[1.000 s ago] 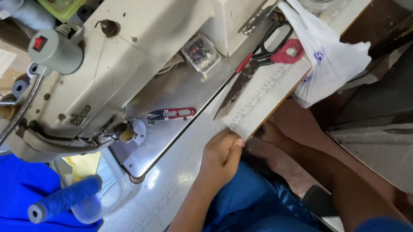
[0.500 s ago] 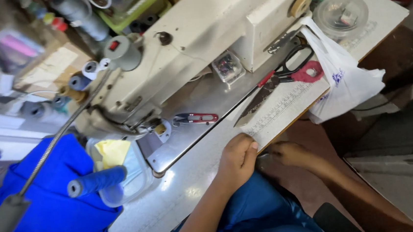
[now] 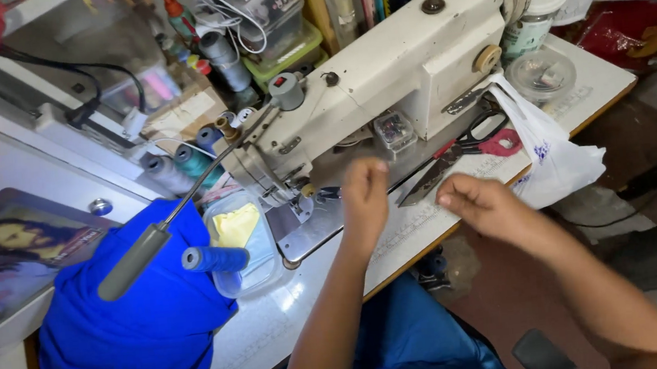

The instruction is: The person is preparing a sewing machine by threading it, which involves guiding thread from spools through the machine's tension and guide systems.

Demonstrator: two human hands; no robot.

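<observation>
A person sits at a cream sewing machine [image 3: 382, 71], both hands raised over the white table [image 3: 277, 329]. The left hand [image 3: 365, 201] hovers above the machine bed near the needle, fingers curled and pressed together, holding nothing visible. The right hand [image 3: 483, 207] hangs just near of the scissors [image 3: 459, 155], fingers bunched loosely, whether it pinches anything cannot be told. The scissors lie on the bed, long axis slanting, blades pointing near-left, red handles far-right beside a white plastic bag [image 3: 553, 163]. Blue cloth [image 3: 129, 333] and a blue thread spool [image 3: 213, 258] sit left.
</observation>
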